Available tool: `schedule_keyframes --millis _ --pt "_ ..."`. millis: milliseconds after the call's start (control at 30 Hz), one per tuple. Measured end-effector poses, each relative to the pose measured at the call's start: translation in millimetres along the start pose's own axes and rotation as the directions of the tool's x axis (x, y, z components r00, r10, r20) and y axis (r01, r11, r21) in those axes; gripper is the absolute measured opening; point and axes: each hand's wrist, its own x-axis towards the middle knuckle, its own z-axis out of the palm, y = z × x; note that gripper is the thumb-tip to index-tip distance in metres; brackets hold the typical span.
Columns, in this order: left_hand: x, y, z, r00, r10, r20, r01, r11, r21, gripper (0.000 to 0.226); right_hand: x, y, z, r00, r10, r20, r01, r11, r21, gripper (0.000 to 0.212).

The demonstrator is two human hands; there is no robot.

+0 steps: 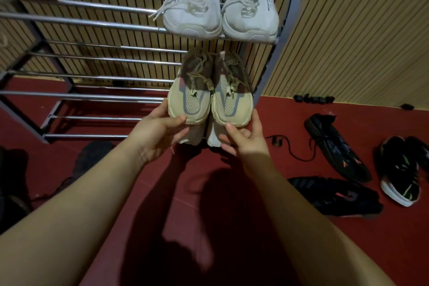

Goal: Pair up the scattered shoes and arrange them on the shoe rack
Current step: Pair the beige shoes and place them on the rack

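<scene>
Beige sneakers (210, 97) hide both hands' fingertips and white shoes (210, 134) beneath.

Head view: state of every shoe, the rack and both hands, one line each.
white sneakers: paired, on upper rack tier
beige sneakers: paired, on the tier below, toes held
left hand: grips left beige toe
right hand: grips right beige toe
shoe rack: upright, left part bare
black shoes: scattered on floor

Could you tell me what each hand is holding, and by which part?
Left hand grips the left beige sneaker by its toe; right hand grips the right beige sneaker by its toe.
</scene>
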Motion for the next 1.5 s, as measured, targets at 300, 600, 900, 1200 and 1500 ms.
schedule_keyframes --millis 300,600,900,1200,1500 --pt "12 -2 5 0.996 0.090 -0.017 -0.090 0.996 -0.002 0.056 10 -8 15 0.995 0.068 -0.069 -0.061 0.993 0.098 0.071" --pt "28 4 18 0.993 0.085 -0.084 -0.086 0.996 -0.012 0.044 30 -17 20 0.997 0.019 -0.079 -0.023 0.998 -0.058 0.072" --pt "19 -19 18 0.982 0.149 -0.118 -0.121 0.968 0.220 0.053 8 -9 1 0.997 0.059 -0.039 -0.066 0.979 -0.193 0.074" --pt "-15 -115 37 0.997 -0.051 -0.058 0.071 0.897 0.437 0.095 -28 21 -113 0.882 0.458 -0.112 -0.451 0.749 -0.486 0.063" --pt "-6 -156 84 0.998 -0.003 0.066 -0.057 0.472 0.880 0.102 -35 46 -199 0.926 0.368 -0.084 0.062 -0.368 -0.928 0.115"
